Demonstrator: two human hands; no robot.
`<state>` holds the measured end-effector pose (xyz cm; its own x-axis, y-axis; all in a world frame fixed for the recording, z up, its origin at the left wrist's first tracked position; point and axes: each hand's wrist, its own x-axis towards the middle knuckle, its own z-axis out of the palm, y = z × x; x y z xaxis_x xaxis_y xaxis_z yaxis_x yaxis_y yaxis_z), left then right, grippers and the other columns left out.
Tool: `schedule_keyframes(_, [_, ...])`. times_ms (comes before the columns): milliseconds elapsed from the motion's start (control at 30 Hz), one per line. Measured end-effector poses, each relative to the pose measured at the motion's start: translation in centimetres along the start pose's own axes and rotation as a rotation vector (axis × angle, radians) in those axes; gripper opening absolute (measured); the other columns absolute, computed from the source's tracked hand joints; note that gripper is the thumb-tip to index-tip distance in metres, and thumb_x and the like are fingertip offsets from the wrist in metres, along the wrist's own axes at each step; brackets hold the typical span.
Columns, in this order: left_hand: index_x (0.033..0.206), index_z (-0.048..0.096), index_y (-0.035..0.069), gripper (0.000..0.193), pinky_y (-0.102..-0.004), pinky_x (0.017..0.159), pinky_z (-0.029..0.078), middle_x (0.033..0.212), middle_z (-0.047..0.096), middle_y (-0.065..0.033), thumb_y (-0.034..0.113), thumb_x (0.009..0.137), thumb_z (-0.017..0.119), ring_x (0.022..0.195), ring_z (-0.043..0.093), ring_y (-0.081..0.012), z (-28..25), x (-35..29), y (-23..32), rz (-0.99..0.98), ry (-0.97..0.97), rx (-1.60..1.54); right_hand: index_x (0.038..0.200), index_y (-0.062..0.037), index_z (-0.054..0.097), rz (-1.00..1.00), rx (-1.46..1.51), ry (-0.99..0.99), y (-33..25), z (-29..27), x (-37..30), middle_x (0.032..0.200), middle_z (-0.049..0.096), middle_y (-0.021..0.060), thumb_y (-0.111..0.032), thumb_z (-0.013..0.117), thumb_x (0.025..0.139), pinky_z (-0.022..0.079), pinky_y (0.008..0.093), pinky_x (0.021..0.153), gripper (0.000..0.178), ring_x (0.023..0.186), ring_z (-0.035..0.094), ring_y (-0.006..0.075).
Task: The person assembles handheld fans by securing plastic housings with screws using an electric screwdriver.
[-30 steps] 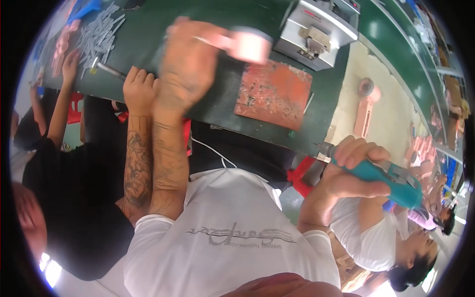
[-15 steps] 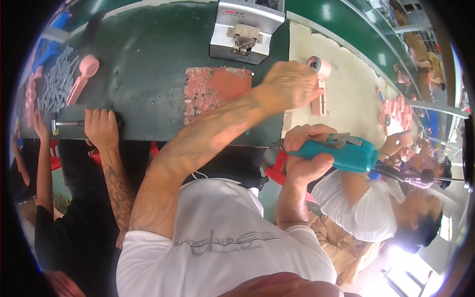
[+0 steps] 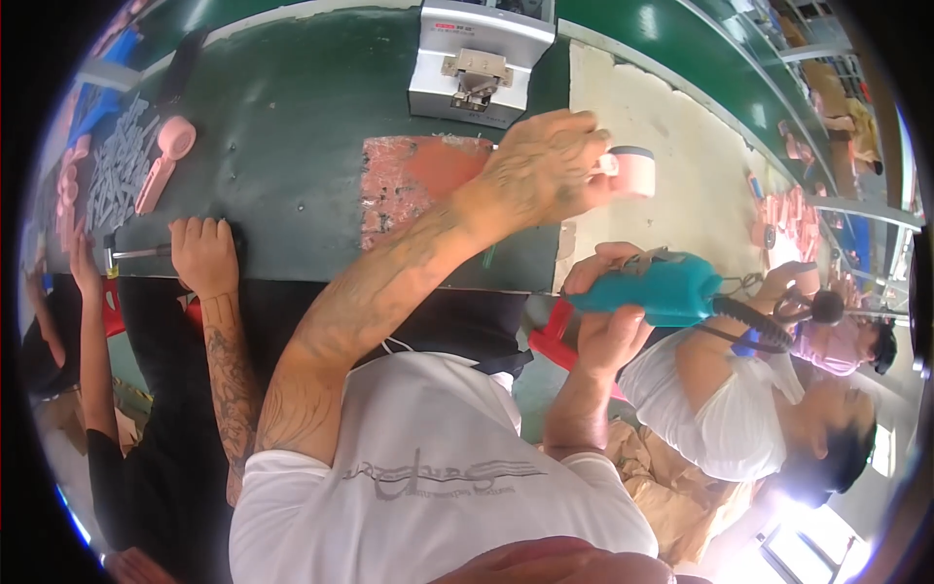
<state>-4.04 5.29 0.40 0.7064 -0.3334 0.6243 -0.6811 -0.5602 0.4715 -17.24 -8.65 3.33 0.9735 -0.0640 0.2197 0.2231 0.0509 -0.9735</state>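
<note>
My left hand reaches across to the pale sheet and is closed on a pink plastic handheld fan body. Its round head with a dark rim sticks out to the right of my fingers; the handle is hidden, apparently behind the hand. Nearer to me, at the table's front edge, my right hand is wrapped round a teal electric screwdriver. The tool lies sideways, its dark cord running off to the right. Its bit end cannot be made out.
A grey-white machine stands at the back, behind a worn red pad. At left lie another pink fan body and many grey strips. Co-workers sit on both sides; the left one holds a hammer-like tool. More pink parts lie at right.
My left hand has drawn slightly left, and the fan body has turned, its handle no longer pointing toward me. The screwdriver has shifted a little in my right hand.
</note>
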Motion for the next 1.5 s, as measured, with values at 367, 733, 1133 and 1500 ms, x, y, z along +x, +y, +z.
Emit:
schedule_keyframes(367, [0.11,0.077,0.016,0.029,-0.044,0.093,0.053,0.1,0.066,-0.0073,0.021,0.081,0.075,0.1,0.065,-0.0312,-11.4,-8.2,-2.2,-0.266,-0.19,-0.077,0.125,-0.0007,0.057,-0.008,0.329,-0.106,-1.2,5.9,6.0,0.068,0.049,0.0057,-0.079,0.052,0.093,0.037,0.0352,0.061,0.084,0.062,0.045,0.0189])
schedule_keyframes(733, [0.119,0.074,0.013,0.041,-0.0422,0.094,0.049,0.116,0.069,-0.0065,0.044,0.092,0.071,0.106,0.06,-0.0284,-9.9,-9.7,-3.8,-0.165,-0.108,0.048,0.102,0.0027,0.062,-0.357,0.125,-0.059,2.8,15.2,17.0,0.066,0.061,0.0039,-0.043,0.059,0.105,0.044,0.0267,0.058,0.045,0.061,0.058,0.013])
schedule_keyframes(1133, [0.113,0.074,0.009,0.041,-0.0437,0.095,0.048,0.116,0.067,-0.0081,0.044,0.091,0.072,0.107,0.059,-0.0291,-8.8,-10.7,-3.1,-0.218,-0.077,0.04,0.104,0.005,0.058,-0.196,0.014,-0.139,1.4,13.3,13.9,0.07,0.056,0.0089,-0.056,0.061,0.101,0.047,0.035,0.057,0.061,0.062,0.056,0.0207])
schedule_keyframes(1500, [0.11,0.076,0.012,0.036,-0.0433,0.089,0.05,0.107,0.067,-0.0071,0.041,0.088,0.076,0.101,0.061,-0.0291,-9.8,-9.6,-3.2,-0.199,-0.043,0.03,0.111,0.0059,0.061,-0.116,0.066,-0.123,0.8,10.2,11.1,0.07,0.06,0.0068,-0.059,0.067,0.096,0.048,0.0305,0.058,0.067,0.062,0.058,0.0176])
